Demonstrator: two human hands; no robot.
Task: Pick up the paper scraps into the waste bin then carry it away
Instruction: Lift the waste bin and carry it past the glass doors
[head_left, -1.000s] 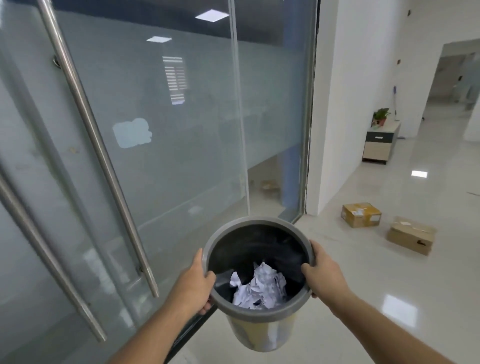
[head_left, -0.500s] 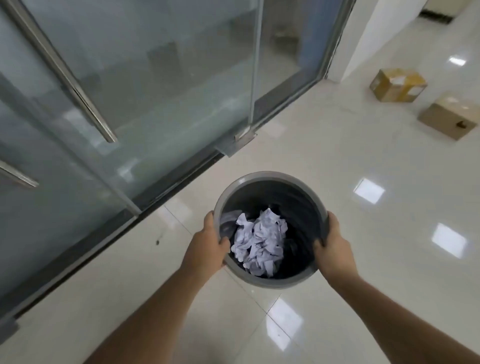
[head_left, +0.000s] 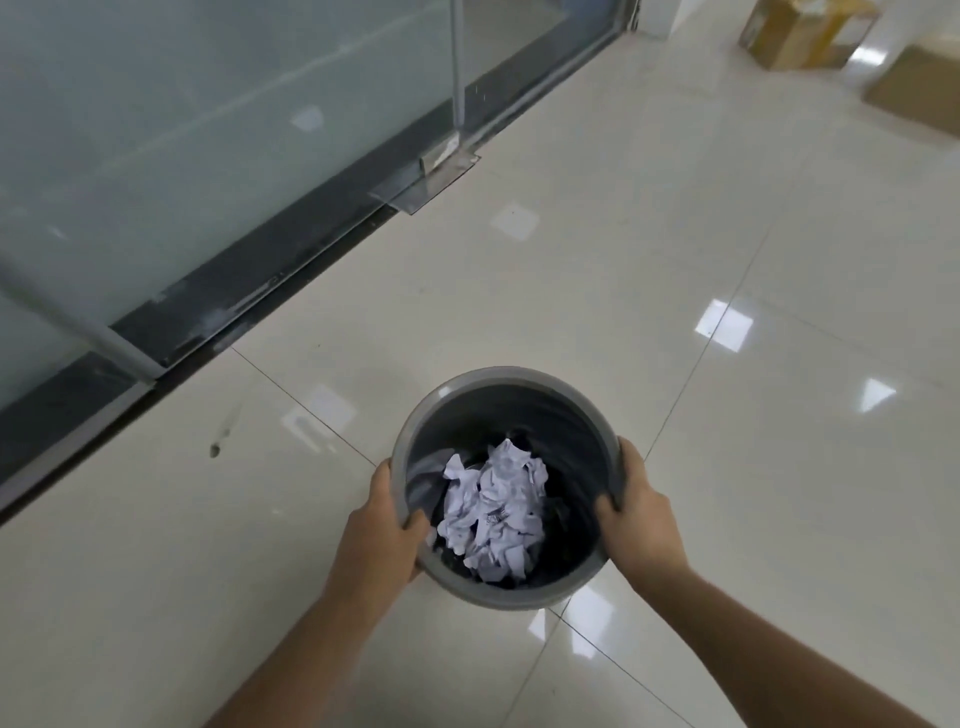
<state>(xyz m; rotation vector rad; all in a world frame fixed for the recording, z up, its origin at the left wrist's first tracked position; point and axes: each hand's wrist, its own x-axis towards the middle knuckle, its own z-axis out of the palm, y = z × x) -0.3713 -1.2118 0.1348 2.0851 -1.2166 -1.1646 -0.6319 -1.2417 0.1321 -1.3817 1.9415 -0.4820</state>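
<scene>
A round grey waste bin (head_left: 498, 380) with a dark inside sits low in the middle of the head view, seen from above over a glossy tiled floor. A heap of crumpled white paper scraps (head_left: 496, 512) lies at its bottom. My left hand (head_left: 382, 535) grips the bin's left rim, thumb hooked inside. On the opposite rim, my right hand (head_left: 636, 512) holds on the same way. Whether the bin rests on the floor or hangs just above it I cannot tell.
A frosted glass wall with a dark base track (head_left: 249, 296) runs diagonally along the left, with a metal door fitting (head_left: 426, 179) on the floor. Two cardboard boxes (head_left: 800, 31) (head_left: 919, 88) lie at the far right. Open tiled floor (head_left: 727, 260) spreads to the right.
The view has tipped down from the glass door toward the floor. The bin has gone lower and nearer the tiles, both hands keeping their hold on the rim.
</scene>
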